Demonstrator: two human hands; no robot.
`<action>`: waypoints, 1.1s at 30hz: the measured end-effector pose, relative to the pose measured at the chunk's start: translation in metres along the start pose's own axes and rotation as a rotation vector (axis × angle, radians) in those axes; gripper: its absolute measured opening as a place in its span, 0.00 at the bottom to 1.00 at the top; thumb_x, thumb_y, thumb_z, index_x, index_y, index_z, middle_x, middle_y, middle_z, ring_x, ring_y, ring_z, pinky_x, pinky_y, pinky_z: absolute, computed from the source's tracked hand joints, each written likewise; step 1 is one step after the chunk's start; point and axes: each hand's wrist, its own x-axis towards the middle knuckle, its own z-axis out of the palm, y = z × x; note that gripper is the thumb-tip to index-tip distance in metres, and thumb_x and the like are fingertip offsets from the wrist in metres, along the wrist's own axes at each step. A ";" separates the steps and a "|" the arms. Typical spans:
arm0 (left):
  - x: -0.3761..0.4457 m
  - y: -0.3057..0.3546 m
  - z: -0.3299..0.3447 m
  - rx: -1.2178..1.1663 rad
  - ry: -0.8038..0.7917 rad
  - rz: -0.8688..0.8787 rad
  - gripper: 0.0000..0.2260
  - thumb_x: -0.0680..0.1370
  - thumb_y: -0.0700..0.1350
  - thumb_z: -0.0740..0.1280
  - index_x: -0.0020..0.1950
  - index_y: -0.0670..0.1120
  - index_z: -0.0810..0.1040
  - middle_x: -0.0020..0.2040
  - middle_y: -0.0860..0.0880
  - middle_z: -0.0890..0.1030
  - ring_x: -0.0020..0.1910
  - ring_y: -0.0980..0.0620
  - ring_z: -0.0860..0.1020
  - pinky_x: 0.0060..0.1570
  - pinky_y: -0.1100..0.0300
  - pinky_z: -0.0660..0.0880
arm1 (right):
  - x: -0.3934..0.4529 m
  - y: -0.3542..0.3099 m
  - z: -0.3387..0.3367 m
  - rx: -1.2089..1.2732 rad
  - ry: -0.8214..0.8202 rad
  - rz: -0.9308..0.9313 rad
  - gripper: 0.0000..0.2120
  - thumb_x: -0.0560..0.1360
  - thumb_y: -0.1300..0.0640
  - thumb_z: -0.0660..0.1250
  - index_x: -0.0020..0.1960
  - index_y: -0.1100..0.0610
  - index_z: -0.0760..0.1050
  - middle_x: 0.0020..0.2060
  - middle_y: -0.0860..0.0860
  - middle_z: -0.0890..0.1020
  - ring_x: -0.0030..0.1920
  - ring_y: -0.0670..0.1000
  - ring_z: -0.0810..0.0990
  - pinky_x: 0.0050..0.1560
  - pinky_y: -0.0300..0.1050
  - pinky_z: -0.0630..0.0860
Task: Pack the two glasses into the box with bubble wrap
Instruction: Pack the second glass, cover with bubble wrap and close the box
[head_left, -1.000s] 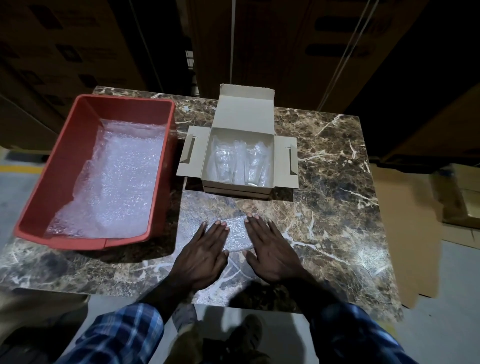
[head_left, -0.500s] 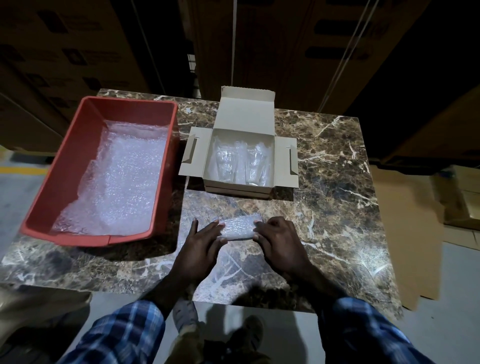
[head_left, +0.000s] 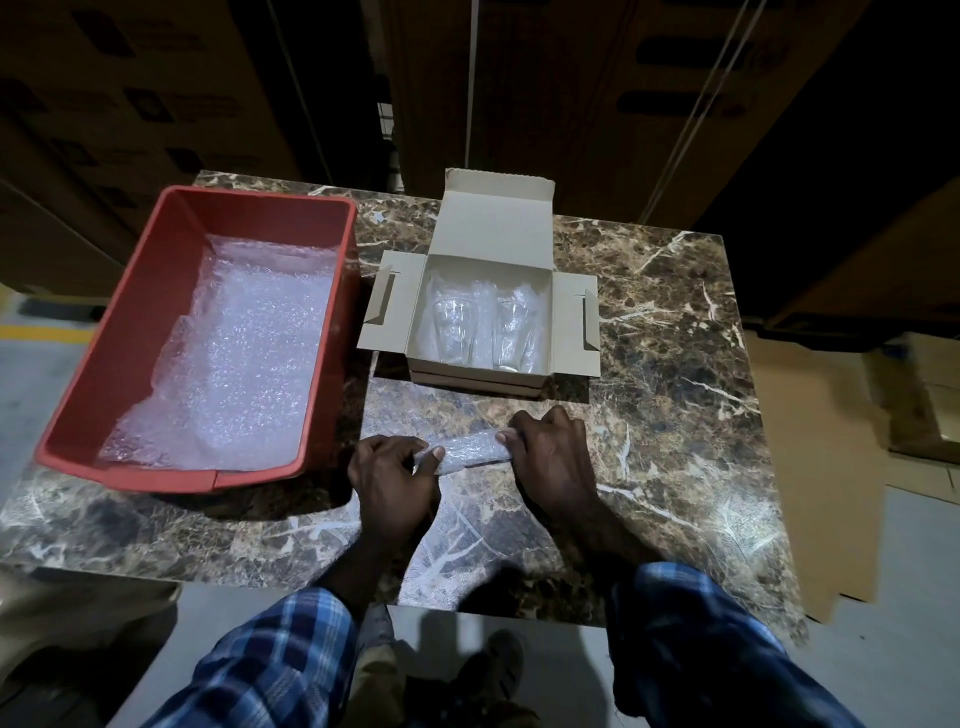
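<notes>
On the marble table, just in front of the open cardboard box, we find a small roll of bubble wrap lying flat with its long axis running left to right, parallel to the near wall of the box. The left hand pinches the roll's left end between thumb and curled fingers; the right hand grips the right end in the same manner, so both hands are closed on the one piece and neither is free. Inside the box, two glasses are visible: the left glass and the right glass lie side by side on wrap already lining the floor, their long axes pointing toward and away from us, crosswise to the roll. The box sits directly ahead of the hands, near but not touching them, roughly centred between the two, with the right hand marginally nearer its near right corner. We judge that the roll is intended as padding, and that carrying it forward calls for a turn if it is to go between the glasses. To the left, a red bin holds a further sheet of spare wrap, well apart from both hands.
</notes>
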 end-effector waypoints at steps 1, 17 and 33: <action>-0.003 0.000 0.000 0.020 0.007 0.019 0.10 0.71 0.53 0.73 0.43 0.47 0.84 0.46 0.53 0.82 0.56 0.48 0.71 0.61 0.47 0.65 | 0.001 -0.001 0.000 -0.007 0.001 0.000 0.09 0.81 0.48 0.62 0.46 0.51 0.76 0.38 0.48 0.82 0.47 0.53 0.72 0.49 0.52 0.66; -0.008 -0.005 -0.010 0.471 -0.009 0.615 0.04 0.78 0.46 0.68 0.52 0.50 0.80 0.53 0.50 0.77 0.53 0.44 0.73 0.55 0.45 0.64 | -0.015 0.008 0.003 -0.287 -0.008 -0.258 0.16 0.76 0.43 0.66 0.54 0.56 0.76 0.60 0.57 0.75 0.54 0.58 0.73 0.52 0.55 0.67; 0.013 0.011 -0.008 0.566 -0.095 0.497 0.02 0.77 0.46 0.72 0.46 0.54 0.80 0.45 0.56 0.80 0.51 0.50 0.69 0.47 0.53 0.52 | -0.010 0.000 0.004 -0.108 0.022 -0.158 0.03 0.78 0.59 0.67 0.48 0.52 0.76 0.44 0.46 0.82 0.51 0.53 0.72 0.50 0.51 0.63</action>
